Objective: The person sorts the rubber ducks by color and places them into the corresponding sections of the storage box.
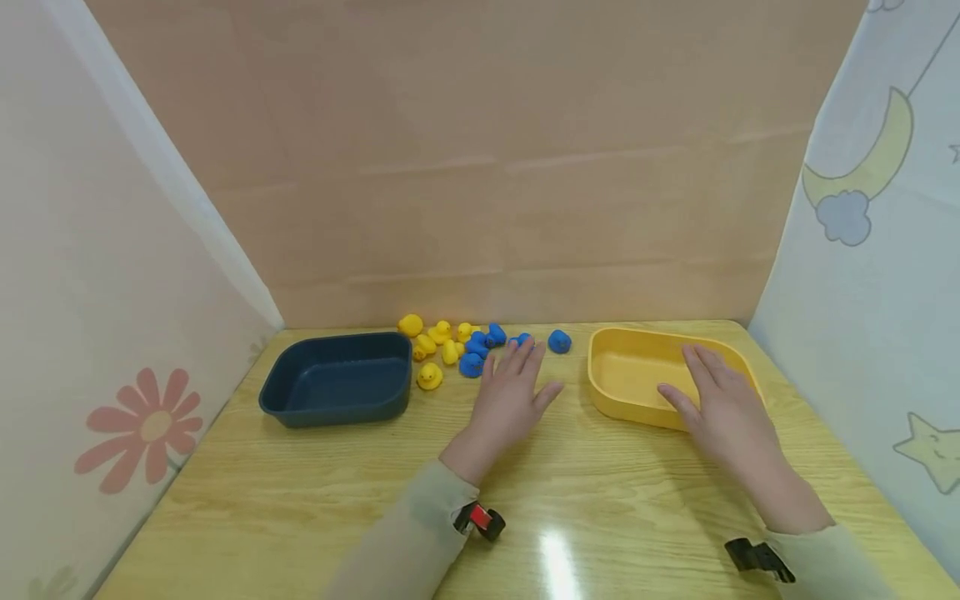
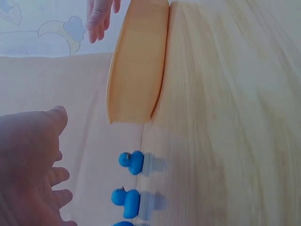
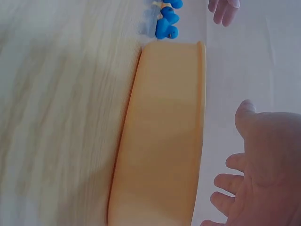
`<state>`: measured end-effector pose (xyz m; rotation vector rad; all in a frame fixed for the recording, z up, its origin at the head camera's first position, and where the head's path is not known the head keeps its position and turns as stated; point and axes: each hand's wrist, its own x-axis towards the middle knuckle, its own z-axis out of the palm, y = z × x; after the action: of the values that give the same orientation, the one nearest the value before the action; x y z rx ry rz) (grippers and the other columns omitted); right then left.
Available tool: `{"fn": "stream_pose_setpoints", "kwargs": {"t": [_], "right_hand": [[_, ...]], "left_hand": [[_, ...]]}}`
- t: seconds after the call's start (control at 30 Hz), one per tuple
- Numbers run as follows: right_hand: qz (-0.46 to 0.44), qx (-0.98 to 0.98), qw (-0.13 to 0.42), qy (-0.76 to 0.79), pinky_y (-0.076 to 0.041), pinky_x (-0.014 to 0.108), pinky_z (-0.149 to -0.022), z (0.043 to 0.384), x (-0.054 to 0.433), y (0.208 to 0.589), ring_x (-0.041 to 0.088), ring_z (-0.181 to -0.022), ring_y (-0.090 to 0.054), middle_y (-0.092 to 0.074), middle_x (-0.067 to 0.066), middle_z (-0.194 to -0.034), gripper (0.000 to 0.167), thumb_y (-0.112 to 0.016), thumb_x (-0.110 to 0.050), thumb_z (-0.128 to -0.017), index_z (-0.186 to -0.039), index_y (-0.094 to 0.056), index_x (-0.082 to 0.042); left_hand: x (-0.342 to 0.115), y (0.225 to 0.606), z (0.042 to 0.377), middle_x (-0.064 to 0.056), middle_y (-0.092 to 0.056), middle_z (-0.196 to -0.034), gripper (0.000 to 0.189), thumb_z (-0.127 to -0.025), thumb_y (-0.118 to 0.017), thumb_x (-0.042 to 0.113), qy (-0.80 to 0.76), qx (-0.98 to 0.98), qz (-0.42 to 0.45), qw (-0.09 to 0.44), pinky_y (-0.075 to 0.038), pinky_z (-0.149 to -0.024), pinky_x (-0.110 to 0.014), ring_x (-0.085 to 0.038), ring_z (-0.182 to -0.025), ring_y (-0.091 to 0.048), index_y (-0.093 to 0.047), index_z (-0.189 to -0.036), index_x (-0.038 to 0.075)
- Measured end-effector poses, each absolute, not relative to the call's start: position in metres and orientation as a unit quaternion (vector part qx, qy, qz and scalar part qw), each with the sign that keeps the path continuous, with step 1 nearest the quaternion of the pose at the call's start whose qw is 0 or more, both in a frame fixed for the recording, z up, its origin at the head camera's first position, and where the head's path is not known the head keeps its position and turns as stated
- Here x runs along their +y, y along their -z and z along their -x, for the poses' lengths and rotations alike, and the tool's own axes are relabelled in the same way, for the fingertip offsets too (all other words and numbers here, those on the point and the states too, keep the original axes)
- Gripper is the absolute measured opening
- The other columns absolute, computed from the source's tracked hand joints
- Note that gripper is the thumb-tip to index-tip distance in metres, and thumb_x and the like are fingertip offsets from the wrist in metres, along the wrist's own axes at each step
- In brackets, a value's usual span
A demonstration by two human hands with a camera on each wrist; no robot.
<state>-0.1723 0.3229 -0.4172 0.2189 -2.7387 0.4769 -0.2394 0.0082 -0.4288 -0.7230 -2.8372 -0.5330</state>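
My left hand (image 1: 508,402) hovers with spread fingers over the table, its fingertips nearest the blue rubber ducks (image 1: 472,364) and holding nothing. One blue duck (image 1: 558,341) sits apart, to the right of that hand. The yellow ducks (image 1: 430,376) cluster just left of the blue ones. Over the front right of the yellow basin (image 1: 630,375) my right hand (image 1: 731,417) is held with fingers extended and nothing in it. The left wrist view shows blue ducks (image 2: 136,162) standing in a row, clear of the left palm. In the right wrist view the basin wall (image 3: 160,132) lies beside the hand, apart from it.
A dark blue basin (image 1: 337,379) stands on the left of the wooden table (image 1: 570,492). Behind the table rises a tan backdrop (image 1: 480,183), with patterned cloth walls (image 1: 847,333) at both sides. Several ducks sit near the back edge, between the two basins.
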Motion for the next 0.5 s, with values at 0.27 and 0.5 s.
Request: {"fn": "stream_pose_setpoints", "kwargs": {"t": [0.27, 0.5], "right_hand": [[-0.042, -0.963, 0.170, -0.205, -0.019, 0.078, -0.123, 0.162, 0.350, 0.421, 0.066, -0.152, -0.025, -0.027, 0.040, -0.169, 0.079, -0.051, -0.042, -0.119, -0.169, -0.024, 0.011], [-0.019, -0.953, 0.130, -0.273, -0.010, 0.083, -0.121, 0.156, 0.369, 0.428, 0.068, -0.156, -0.011, -0.009, 0.043, -0.173, 0.080, -0.043, -0.041, -0.121, -0.170, -0.011, 0.013]], "left_hand": [[0.035, 0.429, 0.236, -0.005, -0.029, -0.181, 0.074, -0.116, -0.048, 0.056, 0.224, -0.936, 0.262, 0.072, -0.019, -0.132, -0.064, -0.030, -0.168, -0.021, -0.031, -0.176, 0.016], [0.052, 0.431, 0.231, -0.006, -0.031, -0.180, 0.075, -0.115, -0.048, 0.057, 0.242, -0.933, 0.260, 0.062, -0.022, -0.132, -0.063, -0.029, -0.166, -0.026, -0.031, -0.176, 0.016]]}}
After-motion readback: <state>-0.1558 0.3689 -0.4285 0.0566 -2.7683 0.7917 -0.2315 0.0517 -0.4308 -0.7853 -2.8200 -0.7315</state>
